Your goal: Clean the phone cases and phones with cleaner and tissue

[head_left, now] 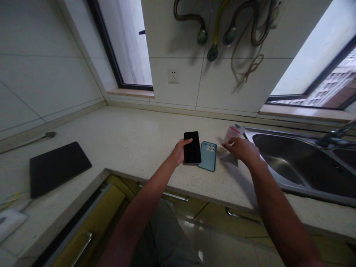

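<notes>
My left hand (178,151) is closed round the left edge of a black smartphone (192,150), its thumb lying over the dark screen. Just right of the phone, a blue-green phone case (208,157) lies on the counter with its camera cutouts at the top. Farther right, the fingers of my right hand (241,149) are pinched together at a small clear plastic packet (232,132) with a red stripe. A grey flat piece (230,160) shows under that hand; whether it belongs to the packet I cannot tell.
A steel sink (289,159) with a faucet (336,135) is set into the pale counter (139,137) on the right. A black laptop-like slab (58,167) lies on the left, near a cable (25,144) and a white device (11,224). Drawers with metal handles sit below.
</notes>
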A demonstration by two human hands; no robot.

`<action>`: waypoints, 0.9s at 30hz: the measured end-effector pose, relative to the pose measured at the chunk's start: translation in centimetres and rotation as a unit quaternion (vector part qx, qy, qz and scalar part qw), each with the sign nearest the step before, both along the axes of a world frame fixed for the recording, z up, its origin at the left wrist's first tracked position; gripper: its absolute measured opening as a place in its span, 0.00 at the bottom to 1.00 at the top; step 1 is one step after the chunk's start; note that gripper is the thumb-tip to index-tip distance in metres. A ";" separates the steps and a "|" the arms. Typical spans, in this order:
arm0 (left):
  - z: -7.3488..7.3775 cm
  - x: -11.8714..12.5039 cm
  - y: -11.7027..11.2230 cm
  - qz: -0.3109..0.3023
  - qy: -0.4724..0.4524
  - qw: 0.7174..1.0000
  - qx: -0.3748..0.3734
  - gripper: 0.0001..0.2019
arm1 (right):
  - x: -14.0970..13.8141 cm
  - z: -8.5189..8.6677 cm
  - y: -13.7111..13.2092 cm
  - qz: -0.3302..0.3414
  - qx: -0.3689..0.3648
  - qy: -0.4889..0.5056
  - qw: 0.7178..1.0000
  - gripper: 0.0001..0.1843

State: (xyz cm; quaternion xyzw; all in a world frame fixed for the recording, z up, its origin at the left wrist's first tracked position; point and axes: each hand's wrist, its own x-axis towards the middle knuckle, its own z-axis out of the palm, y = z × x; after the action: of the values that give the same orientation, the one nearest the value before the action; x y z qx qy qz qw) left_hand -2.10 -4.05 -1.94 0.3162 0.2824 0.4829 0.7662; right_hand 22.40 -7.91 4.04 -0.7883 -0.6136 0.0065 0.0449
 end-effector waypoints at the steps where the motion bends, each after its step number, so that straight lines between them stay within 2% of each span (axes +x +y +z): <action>1: 0.0 0.0 -0.1 0.001 0.002 1.000 0.000 0.12 | 0.1 0.1 -0.1 -0.003 0.000 0.003 1.000 0.26; 6: 0.1 0.1 -0.3 -0.009 -0.002 1.000 0.005 0.12 | 0.2 0.7 -0.8 -0.015 -0.006 0.017 1.000 0.27; 9: 0.1 0.1 -0.3 -0.012 0.000 1.000 0.006 0.12 | 0.1 0.7 -0.7 -0.025 0.033 0.027 0.999 0.24; 12: 0.0 0.1 -0.2 -0.015 0.007 1.000 0.012 0.12 | -0.2 0.0 -0.3 0.036 0.042 0.073 0.996 0.20; 14: -0.1 0.1 -0.2 -0.019 0.012 1.000 0.016 0.13 | -0.6 -0.8 0.1 0.086 0.007 0.100 0.991 0.19; 17: -0.3 0.1 -0.2 -0.027 0.024 0.999 0.027 0.14 | -1.4 -2.0 0.6 0.118 -0.060 0.115 0.984 0.19; 20: -0.5 0.1 -0.2 -0.038 0.039 0.998 0.039 0.14 | -2.3 -2.9 1.0 0.115 -0.083 0.121 0.983 0.18; 27: -0.7 0.3 -0.1 -0.075 0.020 0.996 0.041 0.14 | -2.8 -3.9 1.7 0.106 -0.074 0.171 0.977 0.18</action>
State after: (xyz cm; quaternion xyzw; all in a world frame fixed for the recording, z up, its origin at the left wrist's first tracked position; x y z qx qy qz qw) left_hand -1.78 -4.15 -2.61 0.3771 0.2527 0.4287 0.7811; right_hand 19.63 -6.22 0.14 -0.7073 -0.6747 0.1914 0.0893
